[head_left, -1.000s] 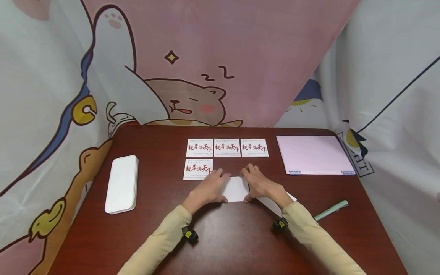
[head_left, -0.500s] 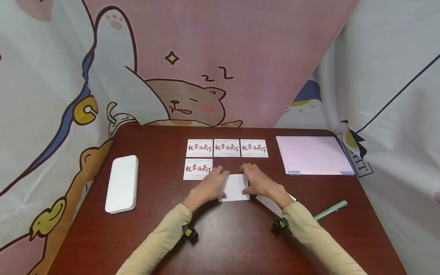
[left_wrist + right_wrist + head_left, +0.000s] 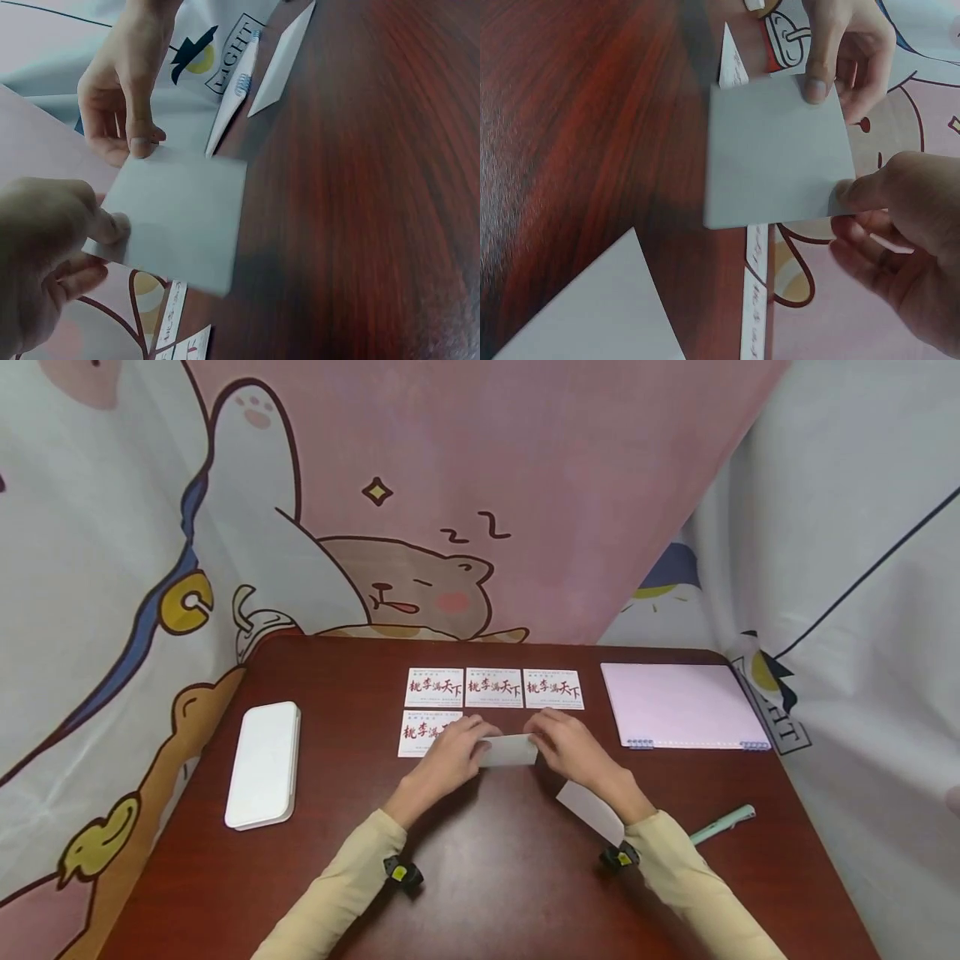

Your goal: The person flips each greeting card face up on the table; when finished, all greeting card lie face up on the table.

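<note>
A small blank white card [image 3: 507, 752] is raised off the table between my two hands, tilted with its plain face toward me. My left hand [image 3: 444, 764] pinches it near one upper corner; in the left wrist view the thumb of the left hand [image 3: 56, 247] lies on the blank face. At the opposite upper corner my right hand [image 3: 577, 752] pinches the same card, thumb in front, as the right wrist view of the right hand [image 3: 900, 225] shows. The card's far side is hidden. Beneath my right wrist another white card [image 3: 592, 810] lies on the table, partly covered.
Several white cards with red writing lie flat ahead: a row of three [image 3: 492, 687] and one [image 3: 423, 735] nearer, partly behind my left hand. A white case [image 3: 262, 764] lies left, a pink notebook [image 3: 684, 706] right, and a green pen [image 3: 722, 824] below the notebook.
The blank card lay flat on the table between my hands before; now both hands have lifted it and tilted it up. The other cards have stayed where they were.
</note>
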Available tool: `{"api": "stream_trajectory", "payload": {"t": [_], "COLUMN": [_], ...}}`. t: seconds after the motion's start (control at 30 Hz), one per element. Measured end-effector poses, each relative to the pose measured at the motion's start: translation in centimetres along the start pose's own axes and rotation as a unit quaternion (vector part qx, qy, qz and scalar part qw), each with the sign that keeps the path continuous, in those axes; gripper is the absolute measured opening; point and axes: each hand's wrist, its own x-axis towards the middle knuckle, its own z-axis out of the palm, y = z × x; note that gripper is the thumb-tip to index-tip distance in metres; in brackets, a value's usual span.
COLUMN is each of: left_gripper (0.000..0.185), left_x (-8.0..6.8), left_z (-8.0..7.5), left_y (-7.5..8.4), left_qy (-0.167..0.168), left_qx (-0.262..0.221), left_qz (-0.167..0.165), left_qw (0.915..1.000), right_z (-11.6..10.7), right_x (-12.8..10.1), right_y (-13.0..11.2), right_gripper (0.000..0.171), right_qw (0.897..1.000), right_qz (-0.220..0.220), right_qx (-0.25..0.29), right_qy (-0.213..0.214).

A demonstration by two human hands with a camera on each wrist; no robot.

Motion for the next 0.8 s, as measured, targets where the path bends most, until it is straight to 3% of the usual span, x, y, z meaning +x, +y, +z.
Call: {"api": "stream_trajectory", "payload": {"t": [0.17,0.47,0.8], "left_gripper": [0.023,0.023,0.025], "left_x": [-0.3,-1.3,-2.1], "left_z": [0.0,0.7,2.2], "left_y": [0.0,-0.7,-2.2], "left_qy": [0.019,-0.037,-0.048], "left_qx": [-0.016,-0.026,-0.001], "left_qz": [0.017,0.025,0.025], "left_qw": [0.9995,0.9987,0.9986], "right_z": [-0.4,0.8,3.1], "right_x": [-0.4,-1.3,-1.6], "right_y": [-0.1,0.5,0.9], "right_gripper": [0.009,0.009,0.01], "right_qw": [1.0,1.0,1.0], "right_qz": [-0.009,-0.016,-0.006], "right_qx": [-0.019,-0.008,-0.006], "right_qy": [0.013,-0.014,-0.011]}}
